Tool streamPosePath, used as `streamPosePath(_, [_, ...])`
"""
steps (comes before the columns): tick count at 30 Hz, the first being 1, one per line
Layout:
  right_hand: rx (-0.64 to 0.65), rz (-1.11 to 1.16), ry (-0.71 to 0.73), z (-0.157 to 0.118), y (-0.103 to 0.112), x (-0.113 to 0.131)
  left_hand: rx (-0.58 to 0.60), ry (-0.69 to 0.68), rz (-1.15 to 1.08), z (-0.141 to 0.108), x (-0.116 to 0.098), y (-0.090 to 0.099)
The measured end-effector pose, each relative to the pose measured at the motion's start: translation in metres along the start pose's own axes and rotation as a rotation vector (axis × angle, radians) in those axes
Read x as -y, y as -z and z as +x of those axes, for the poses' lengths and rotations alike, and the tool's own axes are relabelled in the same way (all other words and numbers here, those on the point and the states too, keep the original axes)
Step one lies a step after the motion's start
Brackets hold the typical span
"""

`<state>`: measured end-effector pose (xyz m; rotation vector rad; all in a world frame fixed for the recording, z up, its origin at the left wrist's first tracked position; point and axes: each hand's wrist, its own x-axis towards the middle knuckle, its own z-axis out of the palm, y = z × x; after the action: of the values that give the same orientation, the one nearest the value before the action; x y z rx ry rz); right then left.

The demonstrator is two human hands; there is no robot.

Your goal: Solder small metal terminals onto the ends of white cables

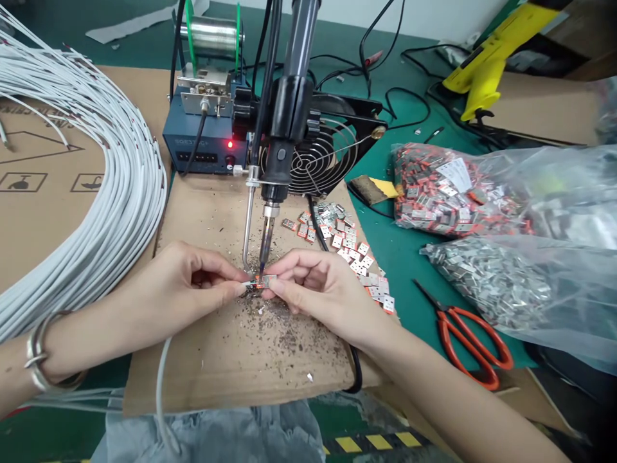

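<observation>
My left hand pinches the end of a white cable, whose length drops below the wrist and over the cardboard's front edge. Between the fingertips of my right hand is a small metal USB connector with an orange part at its left end. Cable end and connector meet under the tip of a soldering iron, which is fixed upright in a stand. A thin bent metal tube comes down beside the tip. Whether the wires are joined to the connector is too small to tell.
Loose USB connectors lie right of the iron, before a fan. A blue soldering station with a solder spool stands behind. Coiled white cables fill the left. Bagged connectors, bagged metal shells and orange-handled scissors lie right.
</observation>
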<state>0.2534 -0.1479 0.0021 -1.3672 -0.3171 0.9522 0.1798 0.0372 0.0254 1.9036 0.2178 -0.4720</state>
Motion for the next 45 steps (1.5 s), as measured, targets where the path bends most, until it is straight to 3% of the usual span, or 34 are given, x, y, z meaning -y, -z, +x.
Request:
streamPosePath(8, [0.027,0.034,0.010,-0.0021,0.0012,-0.0002,-0.007,0.028,-0.024,-0.0011,0.0017,-0.0007])
streamPosePath(26, [0.045,0.019,-0.002,-0.0016,0.0014,0.0009,-0.043,-0.054,-0.028,-0.0003,0.0032,-0.0010])
streamPosePath(35, [0.000,-0.028,-0.030,0.0000,-0.0016,0.0014,-0.038,-0.035,0.042,0.0024,0.0072,-0.0004])
streamPosePath(45, [0.047,0.009,0.000,-0.0013,0.0017,0.0002,-0.019,-0.019,0.064,-0.0020,0.0012,-0.0021])
